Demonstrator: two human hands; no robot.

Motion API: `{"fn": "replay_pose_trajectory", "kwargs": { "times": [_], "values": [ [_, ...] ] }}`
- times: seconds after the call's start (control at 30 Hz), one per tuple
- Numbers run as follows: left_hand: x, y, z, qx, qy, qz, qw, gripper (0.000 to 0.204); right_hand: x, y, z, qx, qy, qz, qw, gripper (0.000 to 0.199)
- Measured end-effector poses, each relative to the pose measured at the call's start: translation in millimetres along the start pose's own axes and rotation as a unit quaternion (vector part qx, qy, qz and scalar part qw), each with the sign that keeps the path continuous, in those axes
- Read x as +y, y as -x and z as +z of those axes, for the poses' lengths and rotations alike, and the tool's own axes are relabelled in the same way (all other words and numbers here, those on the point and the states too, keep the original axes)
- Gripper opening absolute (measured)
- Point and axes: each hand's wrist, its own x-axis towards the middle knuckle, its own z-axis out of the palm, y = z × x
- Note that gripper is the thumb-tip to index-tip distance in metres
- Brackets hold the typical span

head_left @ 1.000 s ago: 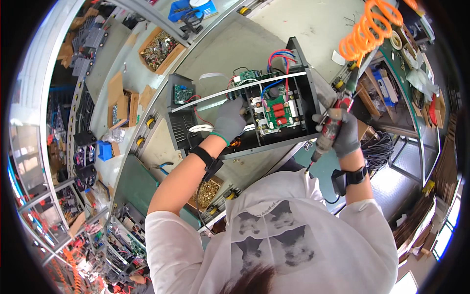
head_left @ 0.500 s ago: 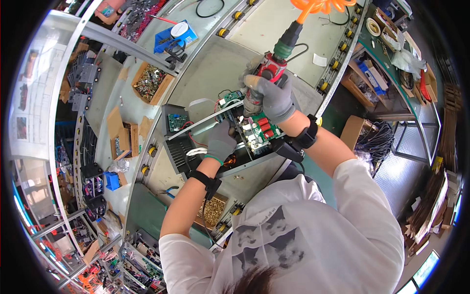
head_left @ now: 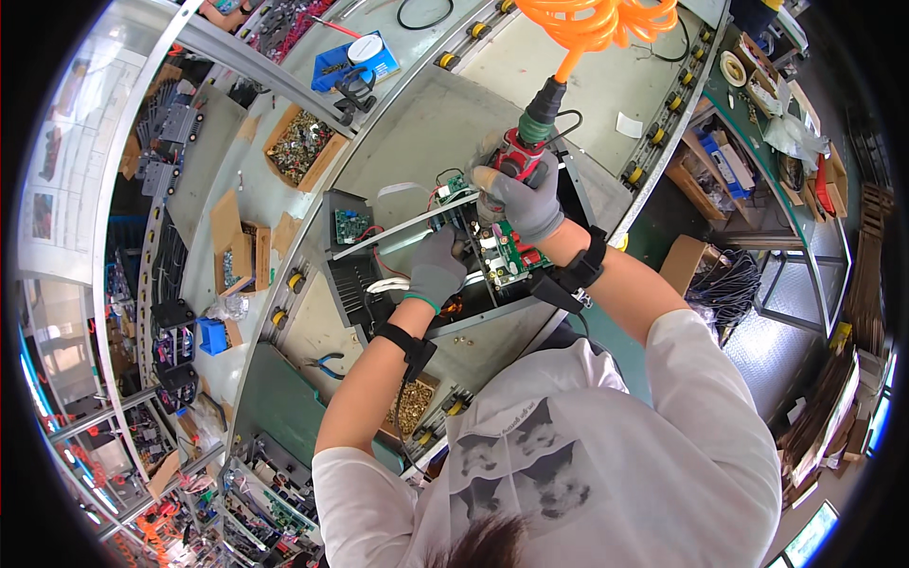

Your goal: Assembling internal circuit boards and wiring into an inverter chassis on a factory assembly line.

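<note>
Partly hidden under gloved hands (head_left: 478, 232): green circuit board (head_left: 511, 256); screwdriver (head_left: 525, 142) tip unseen.

Right hand (head_left: 523, 201), grey-gloved, grips red power screwdriver (head_left: 521, 151) upright over green circuit board (head_left: 507, 254) in open black chassis (head_left: 426, 275). Left hand (head_left: 437, 268) rests on chassis just left. Orange coiled hose (head_left: 606, 21) far above.

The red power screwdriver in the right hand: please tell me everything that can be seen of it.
The power screwdriver has a red body with a dark green-black upper end, from which a coiled orange hose rises out of the picture. It stands nearly upright, tip down over the green circuit board inside the open dark metal chassis. The gloved right hand wraps its lower part and hides the tip. The gloved left hand rests on the chassis beside it.
</note>
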Motion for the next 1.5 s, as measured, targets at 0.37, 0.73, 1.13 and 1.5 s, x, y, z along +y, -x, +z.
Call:
{"fn": "replay_pose_trajectory", "kwargs": {
  "times": [0.37, 0.73, 1.13, 1.5],
  "values": [
    [-7, -4, 4, 0.009, 0.049, 0.037, 0.998, 0.023, 6, 9, 10, -0.084, 0.058, 0.029, 0.994, 0.033],
    [-39, -8, 29, 0.008, -0.118, 0.108, 0.987, 0.027, -9, 16, 35, -0.167, 0.286, -0.060, 0.942, 0.022],
    [-29, -11, 14, 0.000, -0.048, 0.092, 0.995, 0.028, -1, 18, 38, -0.158, 0.249, -0.044, 0.955, 0.030],
    [-33, -12, 17, -0.025, -0.037, 0.060, 0.997, 0.023, 4, 23, 36, -0.147, 0.230, -0.043, 0.961, 0.024]
  ]
}}
